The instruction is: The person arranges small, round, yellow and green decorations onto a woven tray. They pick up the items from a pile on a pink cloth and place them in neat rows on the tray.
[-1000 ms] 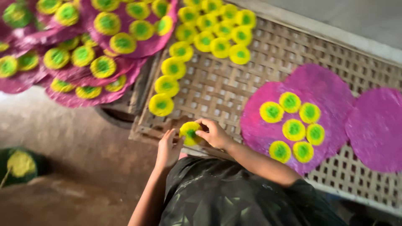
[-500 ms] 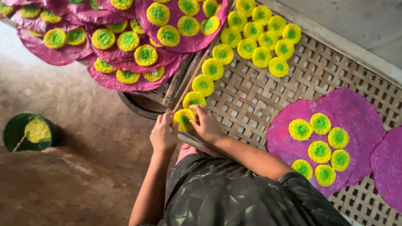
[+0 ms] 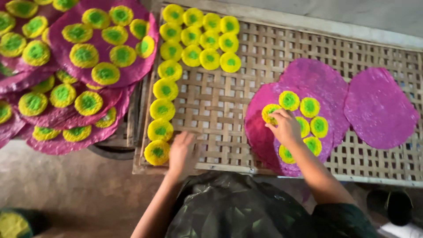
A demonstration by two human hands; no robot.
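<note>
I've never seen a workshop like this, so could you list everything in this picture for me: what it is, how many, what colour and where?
Woven tray: one, pale bamboo lattice, across the middle and right.
Purple sheets on the tray: about three, magenta, right half, two overlapping.
Purple sheets at left: several, stacked and overlapping, all dotted with discs.
Loose discs: about fourteen, yellow with green centres, in a column and cluster at the tray's left and top.
Discs on the sheet: about seven, same colours, under the right hand.
Tub: one, green with yellow paste, bottom left corner.
Floor: brown, bare earth or concrete.
Left hand: blurred, flat near the lowest loose disc.
Right hand: fingers on a disc on the sheet.
</note>
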